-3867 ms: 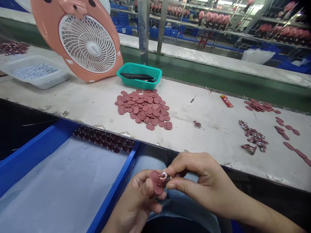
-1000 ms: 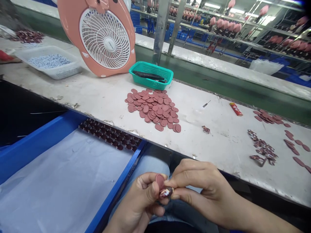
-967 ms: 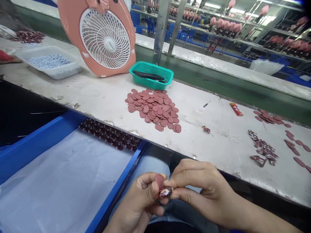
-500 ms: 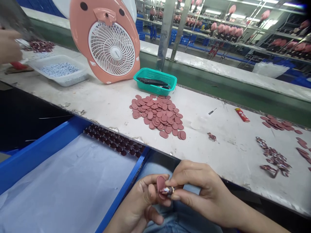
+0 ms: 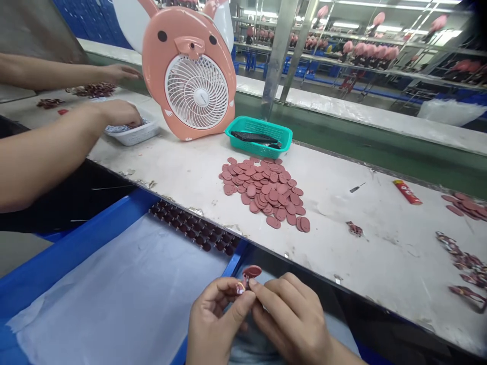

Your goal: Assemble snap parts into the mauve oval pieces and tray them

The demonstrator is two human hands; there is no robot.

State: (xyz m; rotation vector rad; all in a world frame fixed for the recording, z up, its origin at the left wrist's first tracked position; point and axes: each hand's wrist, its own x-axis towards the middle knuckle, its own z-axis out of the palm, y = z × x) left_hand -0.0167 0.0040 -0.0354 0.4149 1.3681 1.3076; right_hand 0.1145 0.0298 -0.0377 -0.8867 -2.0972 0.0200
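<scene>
Low over my lap, both hands meet at a small assembly with a flat reddish-brown oval disc (image 5: 252, 271) on top. Thumb and fingers of my left hand (image 5: 215, 314) pinch its lower part, where a pale bit and something yellowish show. My right hand (image 5: 291, 314) is closed against the same piece, index fingertip just below the disc; its other fingers are partly hidden. A pile of similar oval discs (image 5: 262, 190) lies on the bench beyond my hands. Right of the pile sits one small dark red part (image 5: 354, 228), with several more parts (image 5: 470, 261) farther right.
A blue bin (image 5: 76, 248) lined with white sheet holds rows of dark ovals (image 5: 196, 230). On the bench stand a pink fan (image 5: 152, 76), a green basket (image 5: 262, 148) and a red-yellow tube (image 5: 408, 192). A co-worker's hand (image 5: 117, 112) reaches into a white tray (image 5: 139, 136).
The disc has turned from upright to nearly flat on top, and my left fingers now pinch the lower part. The view has shifted left; a co-worker's arms now reach in from the left.
</scene>
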